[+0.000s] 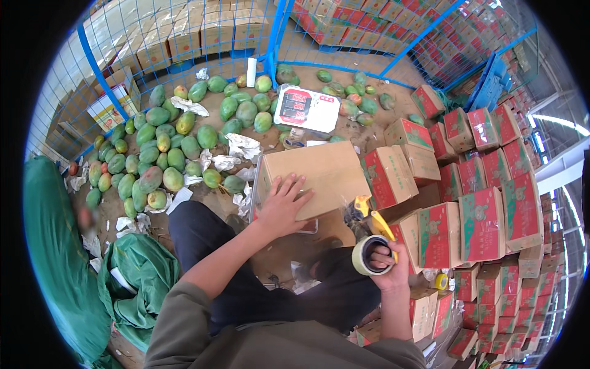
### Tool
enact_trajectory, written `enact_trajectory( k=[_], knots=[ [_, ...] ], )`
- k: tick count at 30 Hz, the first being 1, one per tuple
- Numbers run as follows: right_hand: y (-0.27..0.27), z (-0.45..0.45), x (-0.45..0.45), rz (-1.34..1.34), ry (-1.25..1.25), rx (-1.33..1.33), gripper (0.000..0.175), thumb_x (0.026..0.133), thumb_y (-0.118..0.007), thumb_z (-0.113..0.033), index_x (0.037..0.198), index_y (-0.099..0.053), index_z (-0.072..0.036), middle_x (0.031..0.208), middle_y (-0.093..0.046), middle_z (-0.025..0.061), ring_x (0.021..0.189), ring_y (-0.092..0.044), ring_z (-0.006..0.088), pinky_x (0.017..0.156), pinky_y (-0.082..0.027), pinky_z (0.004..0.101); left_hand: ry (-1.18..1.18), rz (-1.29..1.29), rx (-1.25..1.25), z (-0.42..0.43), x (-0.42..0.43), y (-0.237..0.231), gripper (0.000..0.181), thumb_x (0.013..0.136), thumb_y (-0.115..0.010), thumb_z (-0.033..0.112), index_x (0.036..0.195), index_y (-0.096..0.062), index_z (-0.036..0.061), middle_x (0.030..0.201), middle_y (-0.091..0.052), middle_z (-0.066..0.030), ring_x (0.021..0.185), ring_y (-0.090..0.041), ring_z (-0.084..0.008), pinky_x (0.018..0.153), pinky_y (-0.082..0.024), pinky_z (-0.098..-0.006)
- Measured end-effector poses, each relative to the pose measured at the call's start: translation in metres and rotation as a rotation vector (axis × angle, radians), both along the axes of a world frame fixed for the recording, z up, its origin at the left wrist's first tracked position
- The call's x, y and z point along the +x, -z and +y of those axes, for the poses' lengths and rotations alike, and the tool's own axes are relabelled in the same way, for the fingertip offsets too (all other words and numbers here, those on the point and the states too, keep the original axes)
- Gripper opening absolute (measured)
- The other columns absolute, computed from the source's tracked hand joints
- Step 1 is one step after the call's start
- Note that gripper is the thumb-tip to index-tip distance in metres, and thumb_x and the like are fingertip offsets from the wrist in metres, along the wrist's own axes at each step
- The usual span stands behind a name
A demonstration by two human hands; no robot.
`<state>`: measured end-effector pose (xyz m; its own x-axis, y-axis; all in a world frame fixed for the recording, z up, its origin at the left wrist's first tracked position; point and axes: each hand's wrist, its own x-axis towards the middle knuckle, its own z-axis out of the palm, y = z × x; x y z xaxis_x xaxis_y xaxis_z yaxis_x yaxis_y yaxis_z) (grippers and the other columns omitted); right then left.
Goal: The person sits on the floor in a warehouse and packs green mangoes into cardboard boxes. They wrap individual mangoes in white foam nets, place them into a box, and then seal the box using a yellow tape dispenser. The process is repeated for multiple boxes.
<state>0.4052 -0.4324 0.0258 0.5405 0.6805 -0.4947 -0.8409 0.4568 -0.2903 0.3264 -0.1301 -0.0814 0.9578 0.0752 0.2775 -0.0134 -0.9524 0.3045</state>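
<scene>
Before me stands a closed cardboard box [322, 173], its plain brown top facing up. My left hand [282, 210] rests on the box's near left part, palm down with the fingers spread. In my right hand [395, 265] is a yellow tape dispenser [381, 226] carrying a thick roll of clear packing tape [360, 260]. The dispenser's yellow head [361, 205] is close to the box's near right corner. Whether tape runs from it to the box, I cannot tell. Just beyond the box is a digital scale's display unit [308, 109] with lit red digits.
Many green and reddish mangoes [154, 152] lie on the floor, among crumpled paper [244, 146]. Red printed cartons [481, 223] are stacked at right. A blue wire fence [276, 41] runs across the back. Green cloth bundles [60, 249] are at left; a yellow tape roll [441, 281] lies at right.
</scene>
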Motion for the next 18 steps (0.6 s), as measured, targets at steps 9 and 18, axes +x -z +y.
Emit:
enact_trajectory(
  k=[9, 18],
  knots=[
    [-0.035, 0.067, 0.051, -0.415, 0.120, -0.195, 0.021, 0.088, -0.059, -0.019, 0.101, -0.059, -0.002, 0.071, -0.042, -0.0033, 0.062, -0.039, 0.0083, 0.055, -0.036, 0.0233, 0.100, 0.082, 0.092, -0.022, -0.040, -0.008, 0.088, 0.073, -0.078, 0.043, 0.150, -0.043, 0.0190, 0.158, -0.032, -0.0199, 0.147, -0.026, -0.0410, 0.117, -0.020, -0.0613],
    [0.026, 0.239, 0.207, -1.594, -0.947, -1.012, 0.045, 0.084, -0.063, -0.038, 0.114, -0.068, -0.004, 0.103, -0.069, 0.0079, 0.095, -0.063, 0.0195, 0.080, -0.048, 0.0321, 0.106, -0.065, 0.163, -0.100, -0.107, 0.031, 0.059, 0.092, -0.049, 0.026, 0.150, -0.041, 0.0181, 0.159, -0.034, -0.0122, 0.148, -0.030, -0.0304, 0.120, -0.020, -0.0498]
  ],
)
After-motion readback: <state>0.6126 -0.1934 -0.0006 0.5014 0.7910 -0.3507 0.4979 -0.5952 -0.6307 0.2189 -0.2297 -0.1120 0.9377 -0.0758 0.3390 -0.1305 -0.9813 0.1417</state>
